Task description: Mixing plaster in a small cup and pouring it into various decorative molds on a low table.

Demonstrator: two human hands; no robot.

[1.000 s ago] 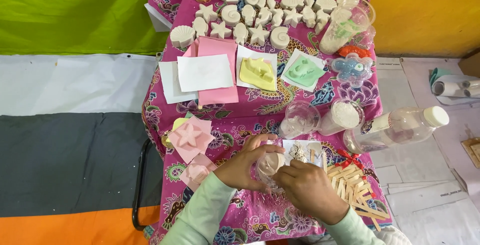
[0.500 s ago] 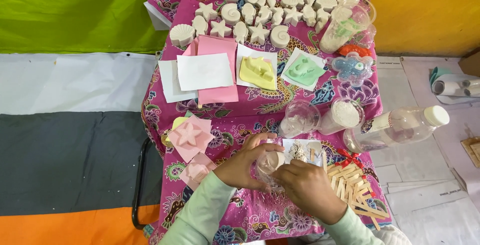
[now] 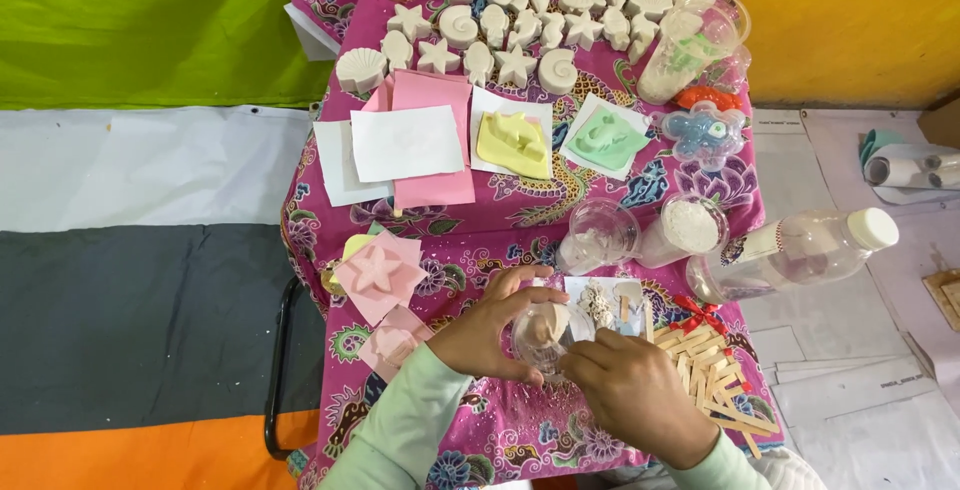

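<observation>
My left hand [image 3: 490, 330] wraps around a small clear plastic cup [image 3: 545, 335] with pale beige paste inside, near the front of a small table covered in a pink patterned cloth [image 3: 520, 225]. My right hand [image 3: 635, 395] is closed at the cup's right rim, fingertips pinched there; what they pinch is hidden. Just behind the cup lies a white sheet [image 3: 605, 300] with a small pale lump on it. A pile of wooden sticks [image 3: 715, 375] lies to the right of my right hand.
Several white plaster shells and stars [image 3: 515, 20] line the table's back. Pink, yellow and green moulds on paper [image 3: 510, 140] sit mid-table. Two clear cups [image 3: 640, 230], one with white powder, and a lying plastic bottle [image 3: 800, 250] are at right. A pink star mould [image 3: 378, 272] is at left.
Both hands stay at the cup; my right hand has shifted slightly over its rim. Nothing else on the table has moved.
</observation>
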